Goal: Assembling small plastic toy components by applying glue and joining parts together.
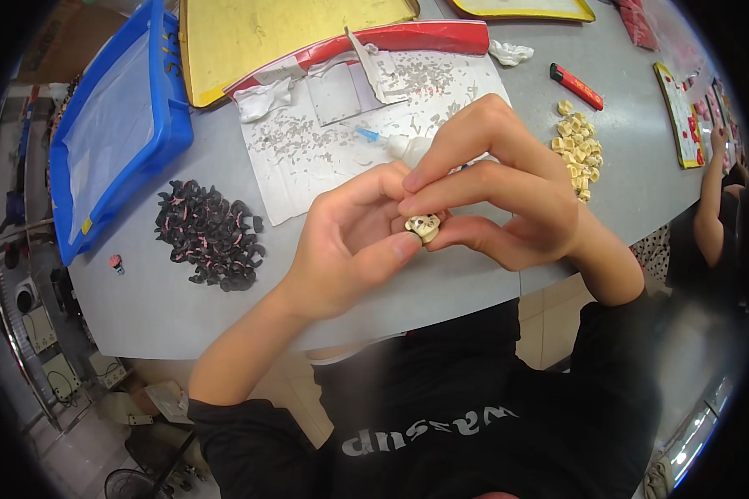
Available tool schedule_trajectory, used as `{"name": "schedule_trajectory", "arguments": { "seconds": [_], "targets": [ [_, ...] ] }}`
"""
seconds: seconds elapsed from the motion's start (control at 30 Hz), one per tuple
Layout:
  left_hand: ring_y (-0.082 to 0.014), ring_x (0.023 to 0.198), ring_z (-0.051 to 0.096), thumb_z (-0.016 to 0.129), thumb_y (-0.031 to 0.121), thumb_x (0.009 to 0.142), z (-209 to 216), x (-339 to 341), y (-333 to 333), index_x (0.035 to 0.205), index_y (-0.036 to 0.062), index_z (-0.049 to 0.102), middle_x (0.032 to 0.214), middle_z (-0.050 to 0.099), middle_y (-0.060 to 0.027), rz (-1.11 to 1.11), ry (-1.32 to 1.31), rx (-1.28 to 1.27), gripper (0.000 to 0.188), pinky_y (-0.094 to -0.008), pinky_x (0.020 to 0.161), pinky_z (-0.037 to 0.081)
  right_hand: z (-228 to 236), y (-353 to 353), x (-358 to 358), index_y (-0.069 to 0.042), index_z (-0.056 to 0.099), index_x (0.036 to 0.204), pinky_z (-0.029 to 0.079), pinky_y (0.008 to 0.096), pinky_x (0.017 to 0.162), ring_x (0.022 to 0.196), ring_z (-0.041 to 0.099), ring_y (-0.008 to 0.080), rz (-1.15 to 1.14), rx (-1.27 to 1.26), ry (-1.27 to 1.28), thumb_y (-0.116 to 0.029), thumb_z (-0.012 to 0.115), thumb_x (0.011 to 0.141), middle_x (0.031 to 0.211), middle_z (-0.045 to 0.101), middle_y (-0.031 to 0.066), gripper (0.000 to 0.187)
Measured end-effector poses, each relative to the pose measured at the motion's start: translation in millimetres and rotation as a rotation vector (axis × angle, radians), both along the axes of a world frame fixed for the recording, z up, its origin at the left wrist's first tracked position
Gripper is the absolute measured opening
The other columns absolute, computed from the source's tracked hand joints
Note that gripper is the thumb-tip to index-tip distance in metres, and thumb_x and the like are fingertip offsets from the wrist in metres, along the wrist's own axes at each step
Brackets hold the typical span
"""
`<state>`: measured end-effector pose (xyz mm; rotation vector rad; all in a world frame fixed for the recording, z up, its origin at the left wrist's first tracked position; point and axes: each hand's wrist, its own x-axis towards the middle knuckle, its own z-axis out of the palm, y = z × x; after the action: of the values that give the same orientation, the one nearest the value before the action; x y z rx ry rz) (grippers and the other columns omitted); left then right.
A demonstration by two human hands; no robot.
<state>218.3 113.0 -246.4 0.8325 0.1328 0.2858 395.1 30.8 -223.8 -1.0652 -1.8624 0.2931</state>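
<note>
In the head view, the left hand (333, 249) and right hand (528, 191) together pinch a small cream piece (424, 227) at their fingertips, above the tabletop (441, 295). A black heap (210, 237) lies left, cream pieces (578, 150) right; beyond, a white bottle (408, 148) with a blue tip lies on a white sheet (285, 195).

The grey table (453, 299) bears a blue tray (170, 104) upper left, black pieces (212, 237) (some showing pink) centre left, a white sheet (285, 200) upper centre, and, upper right, a pile of cream pieces (577, 148) near a red-and-black stick (577, 87).
</note>
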Motion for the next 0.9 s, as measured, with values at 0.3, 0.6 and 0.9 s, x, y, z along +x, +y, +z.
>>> {"name": "schedule_trajectory", "arguments": {
  "seconds": [0.3,0.6,0.9],
  "targets": [
    [-0.0142,0.097,0.05,0.054,0.003,0.082,-6.8,0.5,-0.1,0.105,-0.0045,0.049,0.102,0.051,-0.0081,-0.042,-0.027,-0.059,0.025,-0.0288,0.085,0.043,-2.8,-0.6,-0.6,-0.001,0.065,0.088,0.043,0.0279,0.064,0.076,0.052,0.0192,0.006,0.03,0.026,-0.011,0.077,0.063,0.088,0.056,0.0087,0.029],
    [-0.015,0.093,0.053,0.05,0.006,0.082,-6.9,0.5,0.7,0.103,-0.0058,0.049,0.098,0.056,-0.0109,-0.096,-0.038,-0.102,0.024,-0.0301,0.085,0.044,-6.8,0.5,-2.7,0.002,0.063,0.084,0.041,0.0267,0.059,0.072,0.049,0.0192,0.017,0.044,0.032,-0.007,0.076,0.06,0.086,0.055,0.0106,0.028],
    [-0.0144,0.089,0.054,0.051,0.009,0.083,-8.1,0.6,0.6,0.104,-0.0066,0.05,0.097,0.056,-0.0106,-0.107,-0.023,-0.094,0.027,-0.0291,0.08,0.045,-5.1,-0.2,-2.1,0.001,0.063,0.081,0.04,0.0263,0.059,0.071,0.048,0.019,0.018,0.052,0.021,-0.009,0.076,0.059,0.084,0.055,0.0105,0.028]
  ]
}}
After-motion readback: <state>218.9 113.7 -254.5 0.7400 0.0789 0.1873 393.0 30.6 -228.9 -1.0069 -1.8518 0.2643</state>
